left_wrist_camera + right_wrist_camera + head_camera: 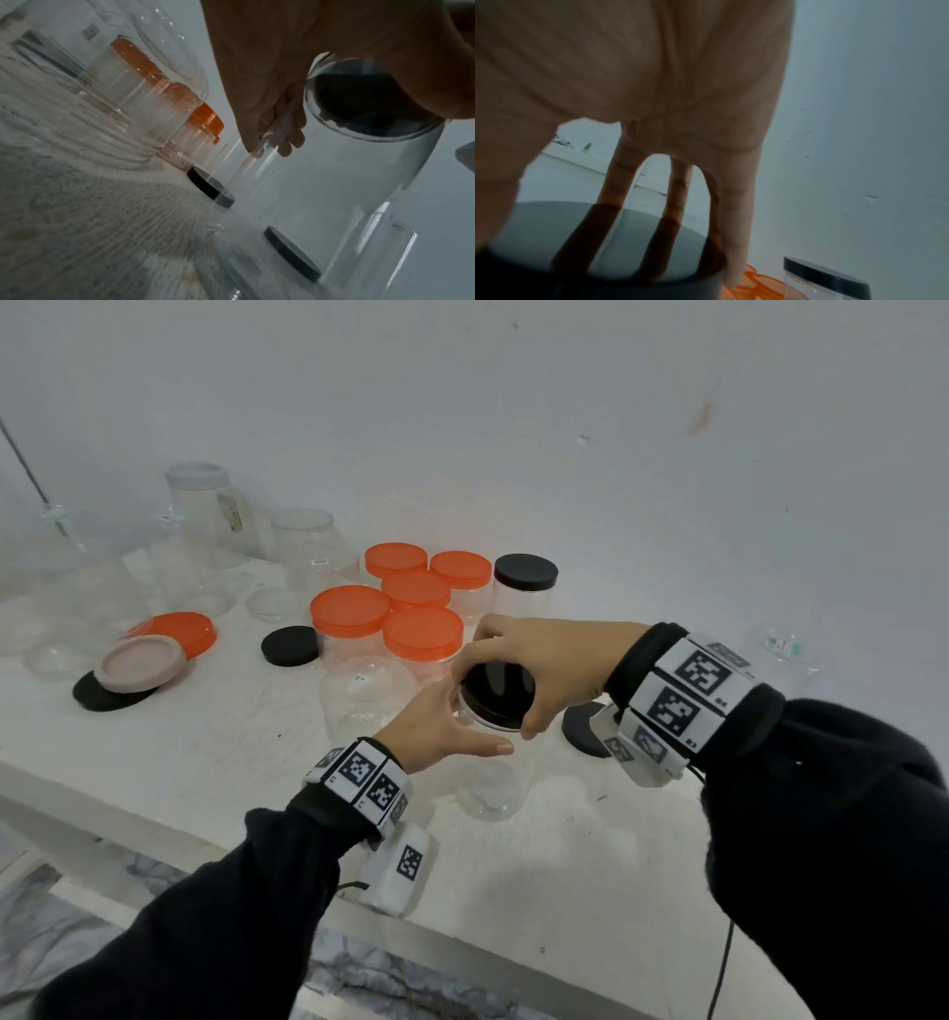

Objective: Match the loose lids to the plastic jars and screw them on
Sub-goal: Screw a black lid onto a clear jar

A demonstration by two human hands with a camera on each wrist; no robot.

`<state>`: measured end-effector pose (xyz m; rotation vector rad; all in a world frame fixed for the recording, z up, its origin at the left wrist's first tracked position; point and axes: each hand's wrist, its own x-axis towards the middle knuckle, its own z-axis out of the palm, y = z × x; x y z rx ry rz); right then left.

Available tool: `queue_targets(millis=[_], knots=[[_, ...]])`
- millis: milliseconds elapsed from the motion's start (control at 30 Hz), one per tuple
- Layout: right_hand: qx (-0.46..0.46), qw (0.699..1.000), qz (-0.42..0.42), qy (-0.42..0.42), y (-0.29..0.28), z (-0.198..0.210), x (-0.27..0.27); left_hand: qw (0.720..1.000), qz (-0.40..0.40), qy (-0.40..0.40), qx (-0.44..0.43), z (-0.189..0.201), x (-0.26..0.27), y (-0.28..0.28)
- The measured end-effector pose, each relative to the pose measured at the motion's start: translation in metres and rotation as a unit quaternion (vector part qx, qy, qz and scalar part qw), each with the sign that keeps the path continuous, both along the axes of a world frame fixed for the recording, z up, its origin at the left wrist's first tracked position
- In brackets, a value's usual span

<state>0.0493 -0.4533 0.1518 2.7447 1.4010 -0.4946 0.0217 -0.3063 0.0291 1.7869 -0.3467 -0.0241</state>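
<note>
A tall clear plastic jar stands on the white table near its front. A black lid sits on the jar's mouth. My right hand comes from above, its fingers and thumb curled round the lid's rim. My left hand wraps the jar's upper wall just below the lid, thumb lying across the near side. The left wrist view shows the fingers curled on the jar, with the lid dark through the wall. In the right wrist view the fingers reach over the lid.
Several orange-lidded jars and a black-lidded jar stand just behind. An open clear jar stands close on the left. Loose black lids lie on the table; a beige lid and an orange lid lie at the left.
</note>
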Motion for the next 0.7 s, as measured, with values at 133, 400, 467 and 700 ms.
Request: queue_targets(millis=[133, 400, 467, 700], knots=[[0.013, 1.000, -0.008, -0.010, 0.001, 0.002, 0.002, 1.000, 0.005, -0.001, -0.002, -0.002, 0.000, -0.002], [0.042, 0.999, -0.017, -0.007, 0.000, 0.002, 0.003, 1.000, 0.015, 0.004, 0.001, -0.001, -0.002, -0.005], [0.046, 0.999, -0.020, -0.014, 0.001, 0.003, 0.003, 1.000, 0.024, 0.002, 0.000, 0.000, -0.004, -0.006], [0.072, 0.991, -0.063, -0.091, 0.003, -0.008, -0.004, 0.999, 0.034, -0.002, -0.029, -0.002, -0.006, -0.010]])
